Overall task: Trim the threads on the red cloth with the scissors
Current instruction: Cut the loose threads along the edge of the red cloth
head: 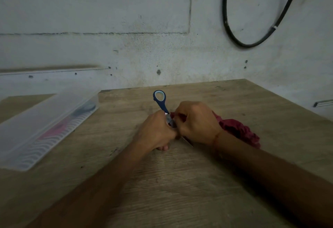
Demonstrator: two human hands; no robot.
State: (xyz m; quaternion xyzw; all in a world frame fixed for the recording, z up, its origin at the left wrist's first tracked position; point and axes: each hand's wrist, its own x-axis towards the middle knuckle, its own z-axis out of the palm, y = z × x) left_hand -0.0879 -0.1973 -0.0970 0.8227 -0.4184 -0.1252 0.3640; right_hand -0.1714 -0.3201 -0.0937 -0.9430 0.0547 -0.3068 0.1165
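Note:
Blue-handled scissors [160, 99] stand in the middle of the wooden table, one finger loop pointing up and away from me. My left hand [156, 131] grips them around the blades, just below the handle. My right hand [195, 122] is curled right beside it and holds the red cloth [239, 130], which bunches out behind my right wrist onto the table. A small red edge of the cloth shows between both hands, close to the blades. A blade tip peeks out below my right hand. The threads themselves are too small to make out.
A long clear plastic box [46, 126] with pink and dark items inside lies on the left part of the wooden table [180, 182]. The table ends at a grey concrete wall. A black cable [234, 42] loops on the wall at upper right.

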